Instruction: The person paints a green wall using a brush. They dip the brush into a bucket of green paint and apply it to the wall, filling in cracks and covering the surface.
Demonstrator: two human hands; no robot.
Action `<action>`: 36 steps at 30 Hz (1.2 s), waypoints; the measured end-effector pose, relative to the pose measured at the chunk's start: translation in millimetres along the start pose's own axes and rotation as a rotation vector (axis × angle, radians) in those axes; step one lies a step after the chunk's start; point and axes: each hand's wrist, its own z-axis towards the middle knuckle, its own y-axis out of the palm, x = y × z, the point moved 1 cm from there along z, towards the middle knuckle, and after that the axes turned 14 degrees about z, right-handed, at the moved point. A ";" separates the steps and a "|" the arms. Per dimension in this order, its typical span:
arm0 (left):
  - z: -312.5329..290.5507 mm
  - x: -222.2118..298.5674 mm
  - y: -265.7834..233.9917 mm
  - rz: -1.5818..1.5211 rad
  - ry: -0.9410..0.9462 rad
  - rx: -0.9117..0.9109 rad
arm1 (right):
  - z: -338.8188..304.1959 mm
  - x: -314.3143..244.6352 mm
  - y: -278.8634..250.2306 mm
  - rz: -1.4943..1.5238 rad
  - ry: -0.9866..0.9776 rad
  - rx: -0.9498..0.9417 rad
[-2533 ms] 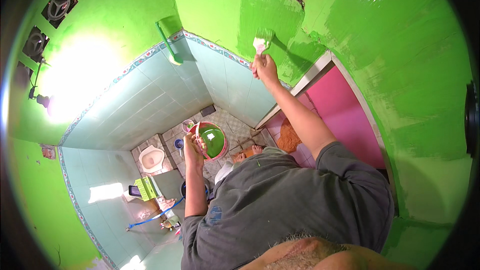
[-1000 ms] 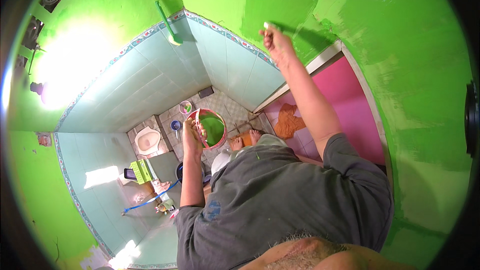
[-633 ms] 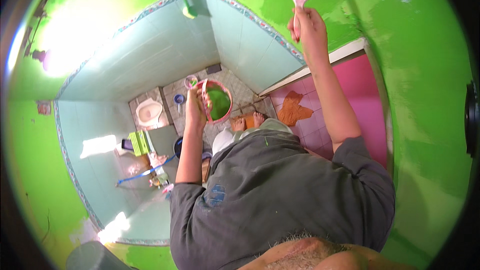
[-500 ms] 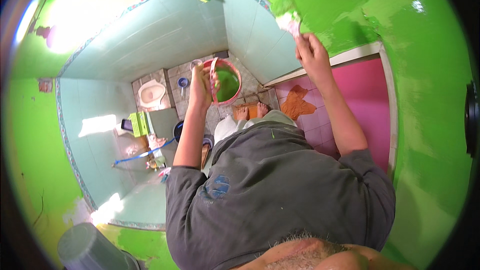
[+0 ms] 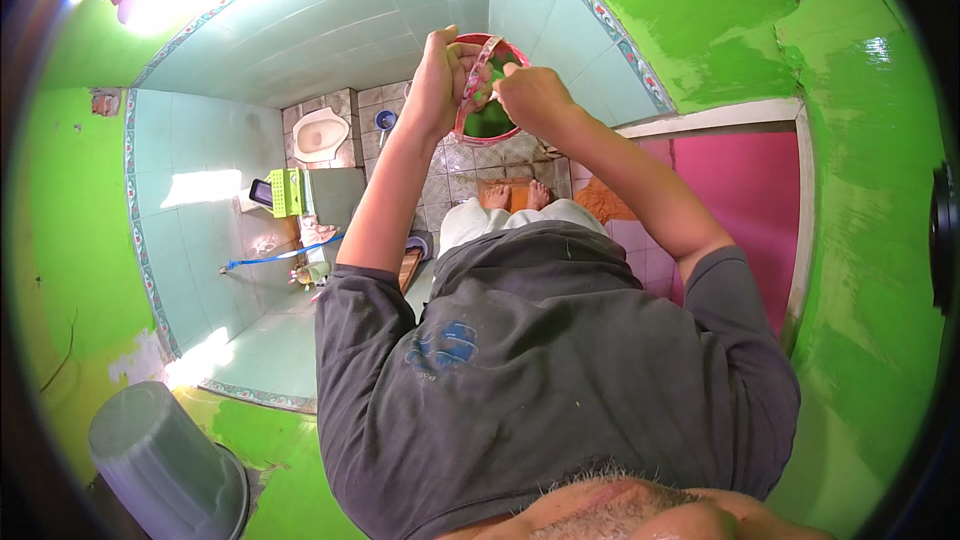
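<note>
A red bucket (image 5: pixel 484 141) of green paint (image 5: pixel 487 123) is held up in front of me, its pale strap handle (image 5: pixel 477 86) crossing the opening. My left hand (image 5: pixel 447 83) is closed round the bucket's left side and handle. Over the right side of the opening, my right hand (image 5: pixel 537 101) grips a paintbrush; the hand hides most of it, and its head points down into the bucket. Above and to the right, the upper wall (image 5: pixel 680 10) carries patchy bright green paint over pale tiles edged by a patterned border (image 5: pixel 590 2).
To the right is a white-framed doorway (image 5: pixel 720 117) with a pink surface beyond. An orange cloth (image 5: pixel 603 202) lies by my feet. A squat toilet (image 5: pixel 321 134), blue dipper (image 5: pixel 385 120) and lime-green basket (image 5: pixel 287 192) are at left. A grey bucket (image 5: pixel 165 465) stands lower left.
My right hand has come down and left from the upper wall, bringing the paintbrush to the bucket. My left hand has raised the bucket slightly up and to the right in view.
</note>
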 end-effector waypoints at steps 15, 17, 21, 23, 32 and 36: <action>-10.5 7.4 18.3 -0.040 -0.013 0.059 | 10.3 12.1 -0.6 0.029 0.033 -0.174; -7.5 4.5 13.7 -0.045 -0.021 0.068 | 13.9 3.1 -29.2 0.110 0.258 -0.295; -7.5 8.1 15.7 -0.036 -0.011 0.034 | 13.4 2.7 -32.7 0.106 0.234 -0.222; -7.8 10.8 18.5 -0.031 -0.010 0.027 | 8.7 4.7 -11.4 0.045 0.059 -0.086; -16.4 15.6 27.8 -0.043 0.018 0.006 | 16.4 17.9 52.3 0.576 -0.204 0.388; -14.8 6.8 29.5 -0.100 0.028 0.013 | 13.6 -1.9 21.8 0.668 0.018 0.383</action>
